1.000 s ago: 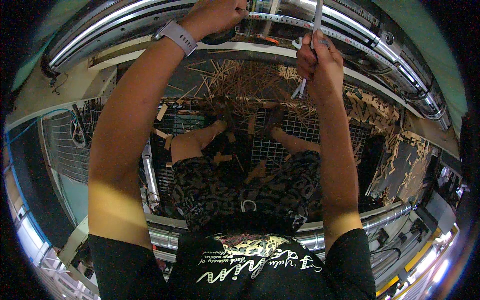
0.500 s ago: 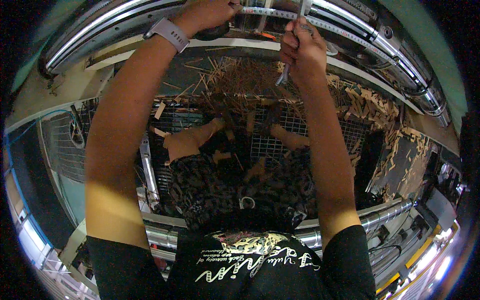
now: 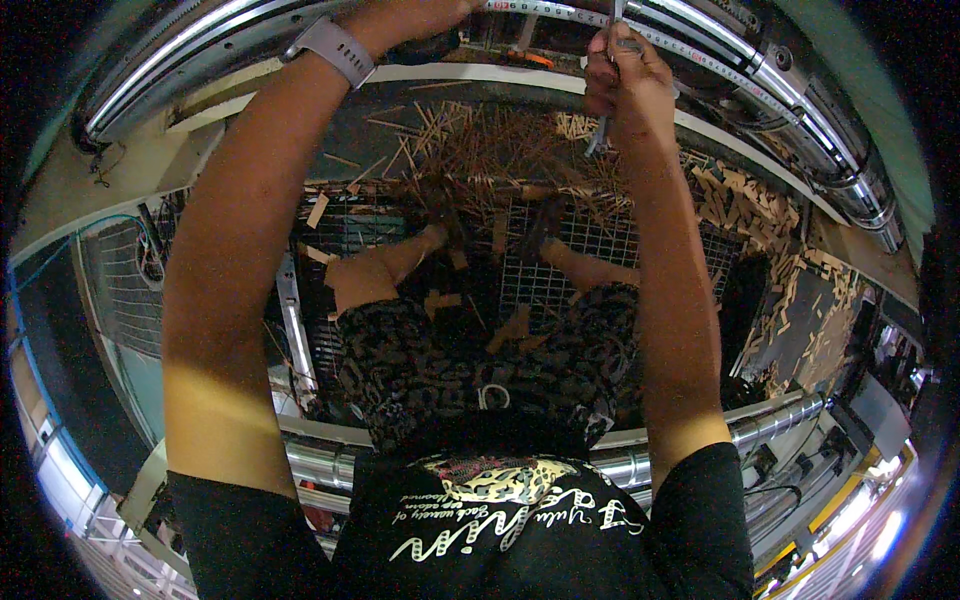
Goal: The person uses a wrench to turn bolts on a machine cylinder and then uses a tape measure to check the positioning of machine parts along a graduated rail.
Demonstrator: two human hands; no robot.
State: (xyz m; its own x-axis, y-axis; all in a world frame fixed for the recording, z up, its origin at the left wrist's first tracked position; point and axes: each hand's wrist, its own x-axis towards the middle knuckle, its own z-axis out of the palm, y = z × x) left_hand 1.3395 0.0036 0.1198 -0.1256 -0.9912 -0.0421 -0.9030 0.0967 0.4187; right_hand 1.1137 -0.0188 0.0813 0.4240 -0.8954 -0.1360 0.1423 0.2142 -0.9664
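Head view: the right hand [image 3: 628, 75] sits at about one o'clock, its grip clenched around a slim metal tool [image 3: 603, 130] whose shaft runs through the fist, one end poking out below the knuckles and the other rising toward the curved steel ring [image 3: 700, 50] that arcs across the top of the picture. The tool's upper end meets a graduated metal strip along that ring; whether it touches is hard to tell. The left hand [image 3: 420, 12] is at twelve o'clock, cut off by the top edge, so I cannot tell whether its grip is closed or released; it lies against the same ring. A pale grey wristband [image 3: 335, 50] circles the left wrist at eleven o'clock. Below the arms, at the centre, the person's bare legs stand on a wire mesh floor [image 3: 590, 250]. A heap of thin wooden sticks [image 3: 500, 150] lies on it between twelve and one o'clock, and flat wood offcuts [image 3: 770, 230] spread toward three o'clock. A second shiny pipe [image 3: 770, 425] crosses at five o'clock, behind the person's dark patterned shorts.
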